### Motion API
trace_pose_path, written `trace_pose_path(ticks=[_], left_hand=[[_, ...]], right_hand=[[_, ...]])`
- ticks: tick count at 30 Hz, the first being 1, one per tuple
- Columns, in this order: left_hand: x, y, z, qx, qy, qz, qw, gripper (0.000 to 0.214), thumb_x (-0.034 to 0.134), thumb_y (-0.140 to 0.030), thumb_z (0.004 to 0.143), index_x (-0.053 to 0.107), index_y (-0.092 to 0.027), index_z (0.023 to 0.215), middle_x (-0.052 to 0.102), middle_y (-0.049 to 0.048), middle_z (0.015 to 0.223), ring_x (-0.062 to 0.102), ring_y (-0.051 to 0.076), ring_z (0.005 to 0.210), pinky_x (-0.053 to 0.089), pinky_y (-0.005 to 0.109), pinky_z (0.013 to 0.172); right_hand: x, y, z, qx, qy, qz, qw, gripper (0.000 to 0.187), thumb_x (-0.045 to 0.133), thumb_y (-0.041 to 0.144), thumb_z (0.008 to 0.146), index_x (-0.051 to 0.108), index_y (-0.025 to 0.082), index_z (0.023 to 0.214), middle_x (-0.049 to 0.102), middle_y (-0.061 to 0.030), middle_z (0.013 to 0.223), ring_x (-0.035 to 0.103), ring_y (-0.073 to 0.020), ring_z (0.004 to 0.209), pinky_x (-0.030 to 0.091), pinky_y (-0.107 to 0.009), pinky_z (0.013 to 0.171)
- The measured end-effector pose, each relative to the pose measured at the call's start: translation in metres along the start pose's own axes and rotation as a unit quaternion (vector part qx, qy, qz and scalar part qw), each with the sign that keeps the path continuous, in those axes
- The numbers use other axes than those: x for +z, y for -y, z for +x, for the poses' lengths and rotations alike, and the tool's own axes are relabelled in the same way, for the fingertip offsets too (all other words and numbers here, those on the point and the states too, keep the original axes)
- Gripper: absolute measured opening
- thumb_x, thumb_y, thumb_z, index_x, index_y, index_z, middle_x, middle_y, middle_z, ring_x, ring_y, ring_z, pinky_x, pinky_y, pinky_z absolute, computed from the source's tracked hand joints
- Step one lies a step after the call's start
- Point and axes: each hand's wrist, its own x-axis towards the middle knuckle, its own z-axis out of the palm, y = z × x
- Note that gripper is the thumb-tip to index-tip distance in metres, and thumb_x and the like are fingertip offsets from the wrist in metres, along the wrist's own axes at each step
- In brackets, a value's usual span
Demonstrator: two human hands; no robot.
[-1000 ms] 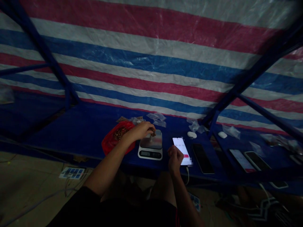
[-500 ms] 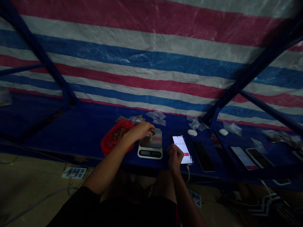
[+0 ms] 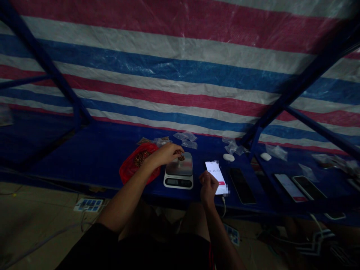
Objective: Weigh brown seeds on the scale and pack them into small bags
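My left hand (image 3: 173, 153) reaches over the steel plate of a small digital scale (image 3: 179, 170), fingers bent into a pinch. At its fingertips is a clump of small brown pieces (image 3: 181, 158); how much is held and how much rests on the plate is hard to see. Left of the scale, partly behind my forearm, lies an open red plastic bag (image 3: 128, 170) with many brown grains (image 3: 140, 159) inside. My right hand (image 3: 209, 184) is curled into a fist with nothing visible in it, beside a lit phone (image 3: 216, 170) showing a timer and overlapping its lower left edge.
Clear plastic bags (image 3: 189, 144) lie behind the scale, some small bags (image 3: 144, 141) with brown contents. A white oval case (image 3: 228, 157) and a dark phone (image 3: 242, 185) are to the right, with more phones (image 3: 289, 187) farther over. Blue metal bars (image 3: 63, 88) slant up at both sides.
My left hand has shifted slightly up and left, and more of the brown clump shows beneath its fingertips. My right hand has stayed in place.
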Motion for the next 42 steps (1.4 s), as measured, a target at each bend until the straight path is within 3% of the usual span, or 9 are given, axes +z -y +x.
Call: trace_pose_path(ticks=[6,13,20,23,26,30,37,42], left_hand=[[0.004,-0.006,0.007,0.025,-0.028,-0.027,0.999,0.027,0.055,-0.010,0.095,0.077,-0.020,0.109,0.079,0.0070,0.112,0.072,0.021,0.103,0.053,0.034,0.093],[0.021,-0.001,0.007,-0.026,-0.032,-0.138,0.990,0.017,0.063,-0.017,0.093,0.077,-0.018,0.104,0.080,0.0059,0.097,0.074,0.019,0.086,0.056,0.031,0.080],[0.010,0.010,-0.009,-0.004,-0.106,-0.093,0.990,0.022,0.056,-0.024,0.098,0.075,-0.019,0.110,0.077,0.0066,0.111,0.071,0.021,0.104,0.053,0.033,0.093],[0.009,0.014,-0.028,-0.017,-0.084,-0.037,0.996,0.020,0.059,-0.028,0.097,0.076,-0.020,0.106,0.076,0.0069,0.108,0.069,0.022,0.101,0.052,0.034,0.092],[0.013,0.016,-0.044,-0.031,-0.018,0.001,0.999,0.018,0.062,-0.031,0.095,0.078,-0.023,0.099,0.073,0.0058,0.105,0.068,0.022,0.097,0.051,0.031,0.087],[0.018,0.017,-0.050,-0.024,0.038,0.024,0.999,0.016,0.064,-0.027,0.093,0.078,-0.023,0.098,0.070,0.0051,0.104,0.067,0.021,0.097,0.049,0.031,0.087],[0.016,0.013,-0.045,-0.025,0.040,0.039,0.998,0.016,0.061,-0.026,0.095,0.076,-0.022,0.093,0.070,0.0054,0.099,0.066,0.022,0.095,0.048,0.031,0.083],[0.004,-0.006,-0.038,-0.016,-0.022,0.020,0.999,0.019,0.058,-0.029,0.098,0.075,-0.022,0.101,0.070,0.0064,0.107,0.066,0.022,0.101,0.049,0.032,0.091]], right_hand=[[-0.002,-0.004,0.000,0.000,0.001,-0.003,1.000,0.057,0.059,0.061,0.092,0.053,0.019,0.054,0.042,0.0027,0.053,0.035,-0.0109,0.051,0.025,-0.027,0.050],[-0.001,-0.001,0.000,0.000,-0.003,-0.006,1.000,0.058,0.058,0.062,0.092,0.053,0.019,0.054,0.041,0.0027,0.052,0.034,-0.0109,0.051,0.025,-0.027,0.050],[-0.001,-0.003,0.000,-0.001,0.000,-0.002,1.000,0.056,0.058,0.060,0.093,0.055,0.018,0.056,0.041,0.0032,0.053,0.033,-0.0105,0.051,0.025,-0.026,0.050],[-0.002,-0.005,0.000,-0.004,0.005,0.000,1.000,0.055,0.058,0.059,0.093,0.055,0.018,0.056,0.041,0.0031,0.053,0.034,-0.0107,0.051,0.026,-0.026,0.050],[-0.002,-0.006,0.000,-0.005,0.007,-0.001,1.000,0.055,0.058,0.058,0.093,0.055,0.018,0.056,0.042,0.0030,0.053,0.035,-0.0108,0.051,0.026,-0.026,0.050],[-0.002,-0.006,0.000,-0.004,0.008,-0.002,1.000,0.056,0.057,0.060,0.093,0.054,0.018,0.056,0.044,0.0022,0.053,0.035,-0.0108,0.051,0.026,-0.026,0.050],[-0.002,-0.004,-0.001,0.006,-0.002,-0.002,1.000,0.056,0.059,0.061,0.092,0.056,0.018,0.056,0.040,0.0033,0.052,0.033,-0.0107,0.051,0.025,-0.027,0.050],[-0.001,-0.005,0.000,0.001,0.004,0.007,1.000,0.056,0.059,0.062,0.091,0.055,0.018,0.056,0.042,0.0029,0.053,0.034,-0.0106,0.051,0.025,-0.026,0.050]])
